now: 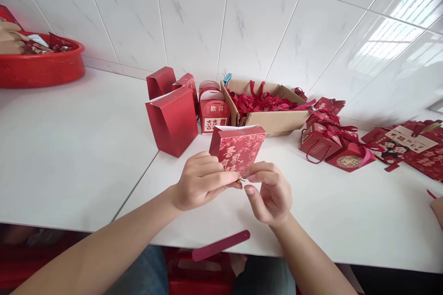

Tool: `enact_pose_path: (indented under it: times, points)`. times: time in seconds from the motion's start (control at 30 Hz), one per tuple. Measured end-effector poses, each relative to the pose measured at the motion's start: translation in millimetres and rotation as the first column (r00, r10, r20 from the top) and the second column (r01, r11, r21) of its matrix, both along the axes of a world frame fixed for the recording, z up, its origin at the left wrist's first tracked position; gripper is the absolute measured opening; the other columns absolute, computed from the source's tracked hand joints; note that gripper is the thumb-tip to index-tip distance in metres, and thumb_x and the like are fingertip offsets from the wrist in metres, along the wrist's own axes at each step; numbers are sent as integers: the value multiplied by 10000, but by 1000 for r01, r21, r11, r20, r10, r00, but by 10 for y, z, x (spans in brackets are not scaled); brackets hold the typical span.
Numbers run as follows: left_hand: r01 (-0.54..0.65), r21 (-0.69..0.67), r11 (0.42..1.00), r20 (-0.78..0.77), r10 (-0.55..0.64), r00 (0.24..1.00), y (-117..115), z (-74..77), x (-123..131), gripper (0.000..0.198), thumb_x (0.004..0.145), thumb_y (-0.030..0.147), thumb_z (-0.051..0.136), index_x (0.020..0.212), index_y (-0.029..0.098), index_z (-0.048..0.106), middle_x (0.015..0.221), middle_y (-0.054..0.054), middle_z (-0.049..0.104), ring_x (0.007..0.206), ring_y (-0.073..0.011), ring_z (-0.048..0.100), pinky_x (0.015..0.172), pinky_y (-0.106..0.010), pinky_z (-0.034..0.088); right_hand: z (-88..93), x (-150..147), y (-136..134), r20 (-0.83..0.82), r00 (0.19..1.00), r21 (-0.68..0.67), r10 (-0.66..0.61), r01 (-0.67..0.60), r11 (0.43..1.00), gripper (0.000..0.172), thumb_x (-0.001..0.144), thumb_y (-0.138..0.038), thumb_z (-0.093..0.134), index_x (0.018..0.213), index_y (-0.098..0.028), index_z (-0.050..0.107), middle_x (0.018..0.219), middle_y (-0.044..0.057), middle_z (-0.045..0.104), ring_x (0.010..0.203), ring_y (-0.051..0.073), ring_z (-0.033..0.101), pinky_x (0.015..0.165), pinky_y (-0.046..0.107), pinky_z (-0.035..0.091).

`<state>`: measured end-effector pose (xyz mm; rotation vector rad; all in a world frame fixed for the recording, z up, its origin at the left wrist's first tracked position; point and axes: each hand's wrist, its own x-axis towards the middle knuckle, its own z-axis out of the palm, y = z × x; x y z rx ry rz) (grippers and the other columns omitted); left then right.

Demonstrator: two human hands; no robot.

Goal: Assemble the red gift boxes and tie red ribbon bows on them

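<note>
In the head view my left hand point(207, 179) is closed in a pinch in front of a red gift box point(246, 145) with pale flowers and writing. At its fingertips is a tiny thin piece with a yellowish spot, too small to name. My right hand point(272, 191) meets those fingertips from the right; its fingers are curled and its thumb stands apart, with nothing plainly held. The box stands upright on the table just behind both hands, its lower part hidden by them. Nearer me, a dark red strap point(221, 245) with rounded ends lies across the table's front edge.
Plain red boxes point(173, 122) and a small handled box point(214, 110) stand behind. A cardboard box point(277, 122) holds red ribbons point(263, 100). Ribboned boxes point(320, 140) and flat printed bags point(404, 145) lie right. Another person's hand point(12, 37) reaches into a red basket point(41, 71).
</note>
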<state>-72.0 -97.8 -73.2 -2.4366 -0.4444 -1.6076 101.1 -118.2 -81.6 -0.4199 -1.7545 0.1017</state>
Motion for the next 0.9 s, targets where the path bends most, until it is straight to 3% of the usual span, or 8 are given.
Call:
enact_pose_path:
  times: [0.17, 0.4, 0.6, 0.73, 0.9]
  points:
    - [-43, 41, 998, 11, 42, 999, 10, -15, -12, 97, 837, 225, 674, 898, 187, 609, 514, 70, 534, 468, -84, 425, 504, -253, 313, 67, -19, -13, 16, 999, 27, 44, -44, 999, 278, 783, -84, 557, 1031, -210, 572, 811, 68, 625, 706, 196, 633, 531, 317, 536]
    - [-79, 18, 997, 33, 79, 996, -4, 7, 4, 143, 831, 302, 688, 830, 188, 603, 539, 65, 582, 463, -72, 466, 507, -244, 343, 62, -22, -28, -6, 999, 5, 41, -41, 999, 265, 756, -101, 590, 990, -225, 586, 814, 59, 642, 684, 191, 635, 523, 313, 530]
    - [-114, 13, 993, 70, 113, 991, 4, 4, 22, 183, 826, 319, 692, 781, 186, 574, 525, 55, 578, 439, -77, 469, 500, -249, 339, 26, -19, -30, -29, 994, -222, 108, -112, 969, 263, 770, -96, 618, 998, -216, 568, 830, 51, 625, 740, 171, 621, 620, 317, 555]
    - [-130, -4, 992, 115, 129, 985, 23, -31, 40, 188, 844, 310, 670, 761, 186, 556, 524, 44, 593, 425, -85, 482, 492, -260, 326, 10, -18, -14, -45, 991, -291, 122, -130, 948, 190, 789, -92, 623, 926, -216, 578, 862, 50, 634, 791, 162, 627, 662, 310, 556]
    - [-183, -12, 983, 107, 184, 977, 51, -79, 64, 214, 832, 287, 684, 708, 181, 545, 498, 55, 581, 408, -74, 470, 488, -260, 310, -42, -37, 2, -134, 979, -452, 155, -199, 869, 165, 810, -114, 632, 927, -213, 569, 971, 63, 683, 862, 157, 671, 724, 297, 581]
